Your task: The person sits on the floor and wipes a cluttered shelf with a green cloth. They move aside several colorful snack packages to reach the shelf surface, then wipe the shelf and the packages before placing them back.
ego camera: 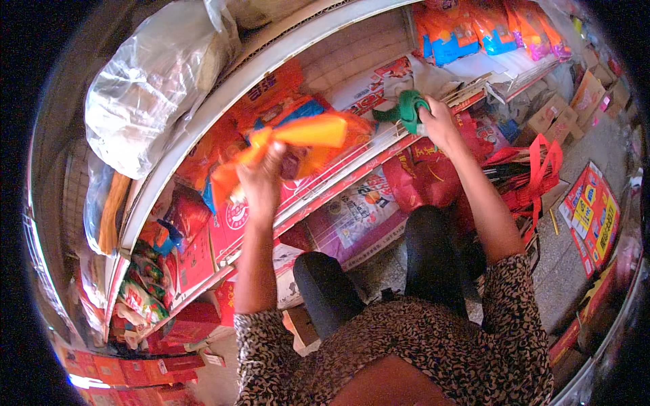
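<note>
My left hand (261, 175) grips a bright orange bag (310, 133) by its bunched part, above the shelf; motion blurs the bag, and its material is hard to tell. Over the shelf's front rail, my right hand (443, 124) holds a folded green cloth (410, 111), one end of which hangs out to the left. Orange and blue packets (299, 109) lie on the shelf behind my left hand. Below that hand is a red printed box (236, 213). A crumpled whitish sheet (431, 76) rests on the shelf beyond the green cloth.
A wire-fronted shelf edge (350, 172) runs diagonally before my knees. Beneath it are a purple carton (350, 218) and red bags (426, 167). A large clear plastic bag (147, 91) sits on the upper shelf. Cardboard boxes (553, 114) and a printed sign (591, 218) are at right.
</note>
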`<state>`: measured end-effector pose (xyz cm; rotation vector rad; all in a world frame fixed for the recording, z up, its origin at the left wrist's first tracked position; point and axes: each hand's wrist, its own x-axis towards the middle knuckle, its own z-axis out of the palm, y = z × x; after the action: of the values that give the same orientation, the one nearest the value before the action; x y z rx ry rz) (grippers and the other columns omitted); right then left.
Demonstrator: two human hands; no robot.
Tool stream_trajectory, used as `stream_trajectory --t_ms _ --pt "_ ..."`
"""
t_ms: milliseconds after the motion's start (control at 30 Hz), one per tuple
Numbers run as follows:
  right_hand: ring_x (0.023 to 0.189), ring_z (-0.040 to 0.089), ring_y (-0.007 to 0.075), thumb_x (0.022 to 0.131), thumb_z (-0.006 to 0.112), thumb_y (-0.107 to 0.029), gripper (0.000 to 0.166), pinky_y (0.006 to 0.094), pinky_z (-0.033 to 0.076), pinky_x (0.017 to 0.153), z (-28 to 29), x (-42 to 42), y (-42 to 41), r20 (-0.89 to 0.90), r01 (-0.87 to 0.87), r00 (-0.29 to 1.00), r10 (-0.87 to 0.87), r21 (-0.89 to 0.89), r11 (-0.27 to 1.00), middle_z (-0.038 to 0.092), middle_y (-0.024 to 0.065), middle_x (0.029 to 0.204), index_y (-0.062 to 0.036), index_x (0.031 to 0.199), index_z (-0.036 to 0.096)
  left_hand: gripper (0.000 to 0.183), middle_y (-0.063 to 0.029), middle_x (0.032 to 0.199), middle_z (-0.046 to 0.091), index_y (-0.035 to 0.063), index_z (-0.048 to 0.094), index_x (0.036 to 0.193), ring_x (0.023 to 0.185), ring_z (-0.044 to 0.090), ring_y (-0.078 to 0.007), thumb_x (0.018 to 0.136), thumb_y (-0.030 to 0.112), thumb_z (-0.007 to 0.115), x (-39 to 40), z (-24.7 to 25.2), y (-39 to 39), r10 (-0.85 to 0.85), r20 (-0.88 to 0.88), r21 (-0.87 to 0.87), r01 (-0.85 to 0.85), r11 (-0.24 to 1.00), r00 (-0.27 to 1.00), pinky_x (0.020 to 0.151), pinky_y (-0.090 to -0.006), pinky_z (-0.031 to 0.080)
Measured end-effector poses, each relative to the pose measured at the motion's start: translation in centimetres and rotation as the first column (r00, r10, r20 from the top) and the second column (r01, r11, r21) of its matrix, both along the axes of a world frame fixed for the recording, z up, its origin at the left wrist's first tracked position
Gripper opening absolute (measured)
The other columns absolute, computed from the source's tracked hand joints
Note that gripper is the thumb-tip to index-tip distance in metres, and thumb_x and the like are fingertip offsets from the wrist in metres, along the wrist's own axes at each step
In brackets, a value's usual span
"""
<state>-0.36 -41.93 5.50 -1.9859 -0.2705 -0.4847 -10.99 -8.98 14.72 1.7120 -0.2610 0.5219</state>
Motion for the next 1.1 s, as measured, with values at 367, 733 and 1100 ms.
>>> stream_trajectory --t_ms 367,733,1100 --pt "0.075 0.063 0.0127 0.097 0.049 -0.024 0.025 0.0273 0.053 0.064 0.0 0.5 1.9 0.129 -0.198 0.972 0.199 0.902 0.383 0.066 0.0041 0.091 -0.0044 0.105 0.061 0.044 -0.0149 0.124 0.056 0.0047 0.055 0.126 0.112 0.051 -0.0272 0.091 0.032 0.058 19.1 0.0 12.1 0.504 0.278 0.727 -0.522 0.446 0.818 0.097 -0.0353 0.04" --pt "0.074 0.063 0.0159 0.093 0.05 -0.031 0.028 0.0319 0.054 0.065 -1.4 3.2 4.4 0.134 -0.177 0.974 0.18 0.953 0.246 0.065 0.0053 0.088 -0.0065 0.097 0.063 0.044 -0.0161 0.125 0.057 0.003 0.054 0.126 0.113 0.054 -0.0298 0.089 0.025 0.061 25.1 2.3 19.1 0.738 0.216 0.897 -0.429 0.109 0.639 0.096 -0.0366 0.042" --pt "0.082 0.063 0.02 0.094 0.047 -0.037 0.038 0.0376 0.053 0.077 -7.6 3.7 3.9 0.27 -0.265 0.918 0.292 0.962 -0.058 0.064 0.0087 0.096 -0.0031 0.109 0.058 0.046 -0.0174 0.125 0.058 0.0012 0.053 0.127 0.113 0.056 -0.0323 0.086 0.018 0.064 25.5 0.7 6.0 0.403 0.327 0.893 -0.42 0.165 0.855 0.096 -0.038 0.044"
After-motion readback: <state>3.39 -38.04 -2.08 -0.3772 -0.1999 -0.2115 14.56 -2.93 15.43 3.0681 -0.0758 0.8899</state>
